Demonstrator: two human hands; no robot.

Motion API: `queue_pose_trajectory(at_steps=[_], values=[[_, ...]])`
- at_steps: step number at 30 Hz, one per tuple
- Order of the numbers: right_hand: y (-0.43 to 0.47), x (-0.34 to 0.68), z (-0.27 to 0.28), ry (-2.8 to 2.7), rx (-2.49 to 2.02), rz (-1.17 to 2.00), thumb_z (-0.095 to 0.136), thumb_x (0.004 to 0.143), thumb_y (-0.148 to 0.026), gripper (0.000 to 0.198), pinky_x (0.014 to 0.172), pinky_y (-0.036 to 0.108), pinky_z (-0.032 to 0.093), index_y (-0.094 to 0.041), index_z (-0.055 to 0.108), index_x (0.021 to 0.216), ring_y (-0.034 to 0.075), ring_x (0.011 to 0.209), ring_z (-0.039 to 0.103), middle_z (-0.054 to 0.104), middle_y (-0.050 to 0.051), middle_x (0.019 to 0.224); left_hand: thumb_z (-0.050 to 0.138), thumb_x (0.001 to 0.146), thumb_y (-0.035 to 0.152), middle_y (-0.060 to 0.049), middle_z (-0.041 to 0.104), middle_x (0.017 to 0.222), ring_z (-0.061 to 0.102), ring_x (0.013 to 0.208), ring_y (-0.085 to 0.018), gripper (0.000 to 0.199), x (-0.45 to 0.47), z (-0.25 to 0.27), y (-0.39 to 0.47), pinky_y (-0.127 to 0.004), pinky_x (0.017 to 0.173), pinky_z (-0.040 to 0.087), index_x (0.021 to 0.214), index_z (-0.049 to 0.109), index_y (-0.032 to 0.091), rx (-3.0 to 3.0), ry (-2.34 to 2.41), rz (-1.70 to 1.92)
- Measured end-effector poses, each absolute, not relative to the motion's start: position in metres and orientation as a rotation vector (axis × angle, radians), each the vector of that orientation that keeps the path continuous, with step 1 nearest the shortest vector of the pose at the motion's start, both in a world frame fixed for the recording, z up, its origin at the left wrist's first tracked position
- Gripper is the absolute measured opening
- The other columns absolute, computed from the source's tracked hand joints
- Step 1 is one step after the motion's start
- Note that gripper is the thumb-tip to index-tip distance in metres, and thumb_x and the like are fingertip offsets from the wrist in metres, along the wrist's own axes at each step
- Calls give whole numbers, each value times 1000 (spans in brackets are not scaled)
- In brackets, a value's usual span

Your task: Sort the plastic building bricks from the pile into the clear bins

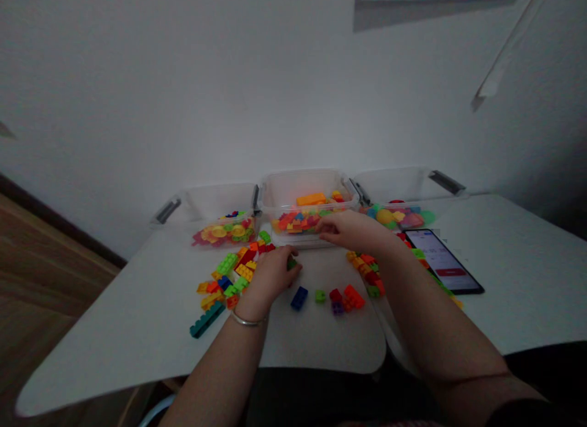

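My left hand [275, 271] is at the right side of a loose pile of building blocks [227, 265], its fingers closed around a green building block [291, 263] that is mostly hidden. In front of the middle clear box [307, 185], my right hand [342, 228] hangs with its fingers loosely bent and apart; I see nothing in it. Between my arms lie a dark blue block [299, 298], a small green block [320, 297], a purple block [337, 308] and a few red and orange blocks [354, 296].
Clear boxes with toy pieces stand along the wall, one at the left [208, 200] and one at the right [398, 182]. More blocks [367, 268] lie partly behind my right forearm, beside a phone [443, 262]. A teal block [207, 320] lies on the white table [137, 329].
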State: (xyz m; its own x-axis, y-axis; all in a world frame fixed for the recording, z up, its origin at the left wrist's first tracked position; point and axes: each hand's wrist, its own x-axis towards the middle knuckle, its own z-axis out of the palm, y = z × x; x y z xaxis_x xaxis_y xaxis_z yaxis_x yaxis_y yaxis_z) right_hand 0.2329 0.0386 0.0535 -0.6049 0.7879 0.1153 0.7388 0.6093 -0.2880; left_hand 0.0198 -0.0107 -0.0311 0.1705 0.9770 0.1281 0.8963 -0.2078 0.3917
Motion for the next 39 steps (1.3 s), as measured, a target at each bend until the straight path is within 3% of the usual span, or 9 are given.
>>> queue_pose_trajectory(at_steps=[5,9,15,20,23,33,39], values=[[48,210,26,-2615,-1199,598,56,88,-24,20,71,26,46,-19,73,97,18,86,68,75,5,97,69,77,22,-5,70,95,64,77,-18,31,18,-40,-2,-33,75,51,107,61,20,2059,1708,867],[51,194,8,-2439,-1171,965,58,88,-25,18,61,23,46,-16,70,97,15,72,67,74,5,86,68,75,17,-5,66,96,63,83,-17,25,19,-41,1,-31,79,51,99,60,19,2072,1538,1110],[53,186,-2,-2198,-1121,1228,62,84,-18,4,55,20,46,-16,65,81,11,62,62,68,1,68,68,77,21,-4,66,95,58,76,-14,23,21,-34,-2,-29,74,49,99,61,20,2078,1487,1190],[52,188,4,-2068,-1137,1358,63,84,-18,4,54,20,47,-16,61,87,10,61,61,68,0,71,68,77,25,-3,63,94,57,74,-13,29,23,-34,-6,-28,72,49,104,58,20,2026,1501,1224],[52,200,19,-2138,-1104,1222,63,82,-15,4,57,20,48,-17,62,85,10,65,62,70,1,76,65,79,25,-4,63,97,58,72,-13,28,22,-36,-5,-28,70,49,106,57,20,2020,1528,1231],[54,259,56,-1811,-1139,236,57,84,-25,21,71,31,51,-21,73,96,17,73,65,73,5,91,54,86,22,-3,67,80,60,71,-16,11,18,-23,-12,-28,66,43,94,63,20,2214,1859,829],[68,249,41,-2008,-1175,-8,50,87,-18,25,92,37,48,-19,73,97,22,100,65,73,8,106,55,86,23,-3,69,79,61,68,-17,13,19,-22,-13,-28,65,42,93,65,20,2222,1879,772]])
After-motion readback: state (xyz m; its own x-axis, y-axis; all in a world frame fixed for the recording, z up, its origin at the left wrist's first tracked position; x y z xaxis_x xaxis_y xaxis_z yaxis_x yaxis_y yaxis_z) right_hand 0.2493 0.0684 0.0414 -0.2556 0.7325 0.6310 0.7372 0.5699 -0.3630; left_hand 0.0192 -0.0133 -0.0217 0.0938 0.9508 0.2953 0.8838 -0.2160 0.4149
